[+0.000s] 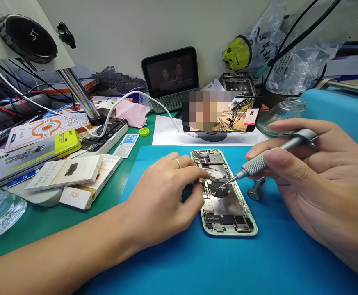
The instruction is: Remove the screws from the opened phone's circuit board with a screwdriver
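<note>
An opened phone (224,207) with a pale green frame lies on the blue mat (172,262), its inner parts showing. My right hand (308,168) is closed around a grey screwdriver (255,164), whose thin tip is over the dark round area in the phone's middle. My left hand (169,194), with a ring on one finger, rests at the phone's left edge. Its thumb and fingers are bent over the inner parts; whatever may be between their tips is too small to make out. A second grey tool (255,190) stands on the mat right of the phone.
Boxes (64,170), another opened device (105,137) and a glass dish (0,213) are on the left. Behind the mat are a propped phone (240,116), a smart display (171,76) and a glass jar (289,110). A microscope stand (77,92) rises at upper left.
</note>
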The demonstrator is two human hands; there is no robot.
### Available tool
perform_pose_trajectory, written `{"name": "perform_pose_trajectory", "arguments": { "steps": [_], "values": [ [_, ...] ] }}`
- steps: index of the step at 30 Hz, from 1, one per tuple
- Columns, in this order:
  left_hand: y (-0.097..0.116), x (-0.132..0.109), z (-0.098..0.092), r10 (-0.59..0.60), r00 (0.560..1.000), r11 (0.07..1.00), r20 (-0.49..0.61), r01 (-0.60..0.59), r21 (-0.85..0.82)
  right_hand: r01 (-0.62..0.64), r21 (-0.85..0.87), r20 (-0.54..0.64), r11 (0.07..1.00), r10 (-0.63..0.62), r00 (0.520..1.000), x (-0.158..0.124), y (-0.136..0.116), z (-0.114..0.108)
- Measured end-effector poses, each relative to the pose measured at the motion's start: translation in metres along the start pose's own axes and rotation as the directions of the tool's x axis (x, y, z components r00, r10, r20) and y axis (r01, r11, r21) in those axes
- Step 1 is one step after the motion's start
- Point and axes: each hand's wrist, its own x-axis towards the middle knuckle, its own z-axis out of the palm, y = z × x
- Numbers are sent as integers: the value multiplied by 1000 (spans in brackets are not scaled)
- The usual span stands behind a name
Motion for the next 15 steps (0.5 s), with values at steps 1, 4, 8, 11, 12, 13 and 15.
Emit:
{"name": "perform_pose_trajectory", "arguments": {
  "steps": [1, 4, 8, 11, 12, 13, 15],
  "values": [
    [0, 0, -1, -15, 1000, 1000, 16, 15, -4, 15, -24, -8, 1000, -16, 1000, -1, 0, 0],
    [0, 1, -5, -45, 997, 999, 67, 46, -14, 120, -142, 11, 983, -120, 993, -8, -5, 0],
    [-2, 4, -11, -36, 988, 999, 152, 42, -32, 249, -254, 118, 935, -225, 967, -21, -12, -4],
    [-4, 5, -15, -20, 979, 998, 201, 31, -52, 273, -272, 122, 923, -249, 961, -27, -10, -14],
    [-4, 5, -16, -18, 977, 998, 213, 31, -56, 278, -270, 117, 922, -255, 960, -29, -8, -18],
    [-5, 4, -16, -15, 974, 998, 225, 30, -60, 282, -272, 115, 920, -260, 959, -30, -5, -22],
    [-4, 3, -17, -13, 969, 997, 245, 30, -68, 292, -284, 118, 913, -269, 956, -31, -1, -28]
  ]
}}
